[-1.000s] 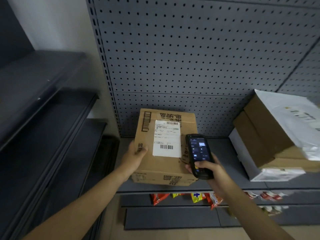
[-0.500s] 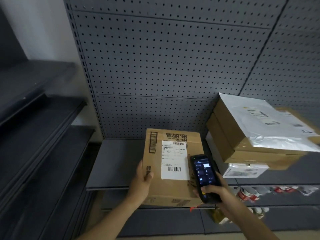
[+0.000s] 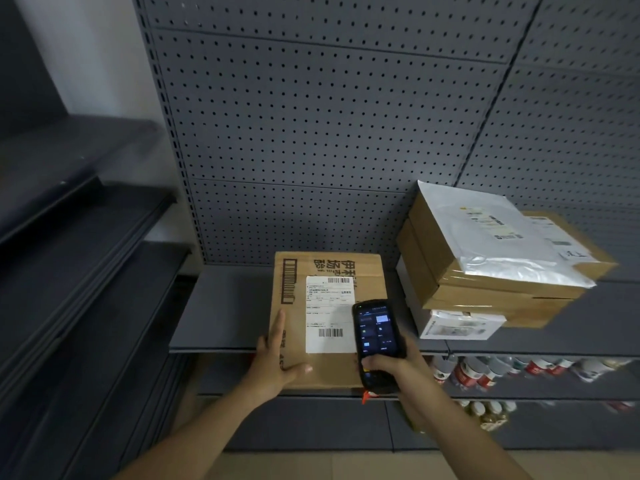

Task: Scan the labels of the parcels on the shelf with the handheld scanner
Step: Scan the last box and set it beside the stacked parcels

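Observation:
A brown cardboard parcel (image 3: 367, 271) lies flat on the grey shelf (image 3: 225, 306), its white shipping label (image 3: 329, 310) facing up. My left hand (image 3: 277, 358) rests on the box's near left corner with straight fingers, thumb spread along the front edge. My right hand (image 3: 394, 368) grips a black handheld scanner (image 3: 375, 334), lit screen up, over the label's right edge. To the right stands a stack of parcels (image 3: 485, 292): a white box at the bottom, brown boxes above, and a white poly mailer (image 3: 491, 237) on top.
A grey pegboard wall (image 3: 329, 133) backs the shelf. Dark shelves (image 3: 69, 271) step down at the left. Bottles and snack packs (image 3: 502, 372) fill the lower shelf under the parcels.
My left hand has gone from gripping the box's left side to lying flat on its near corner. The box now sits further in on the shelf, closer to me in view.

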`<move>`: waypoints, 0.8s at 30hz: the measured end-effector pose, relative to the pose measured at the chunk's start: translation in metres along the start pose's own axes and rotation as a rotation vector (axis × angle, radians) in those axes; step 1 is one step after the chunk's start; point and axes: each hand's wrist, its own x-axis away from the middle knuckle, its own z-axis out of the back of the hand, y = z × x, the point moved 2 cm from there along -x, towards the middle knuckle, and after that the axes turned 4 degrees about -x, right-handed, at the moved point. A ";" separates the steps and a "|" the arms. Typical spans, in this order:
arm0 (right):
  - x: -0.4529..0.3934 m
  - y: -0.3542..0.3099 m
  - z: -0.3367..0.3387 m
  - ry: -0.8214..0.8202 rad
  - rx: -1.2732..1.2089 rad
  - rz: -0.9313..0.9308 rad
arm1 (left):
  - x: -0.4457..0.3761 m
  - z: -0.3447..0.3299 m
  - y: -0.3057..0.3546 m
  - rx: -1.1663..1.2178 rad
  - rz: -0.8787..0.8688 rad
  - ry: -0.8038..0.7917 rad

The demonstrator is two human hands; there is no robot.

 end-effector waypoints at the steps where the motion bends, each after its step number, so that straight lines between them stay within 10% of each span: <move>1: 0.009 -0.003 -0.004 -0.029 -0.027 -0.023 | 0.002 -0.001 0.001 0.003 0.000 0.011; 24: 0.107 -0.004 -0.046 -0.184 -0.306 -0.293 | 0.028 -0.016 -0.007 -0.074 0.105 0.122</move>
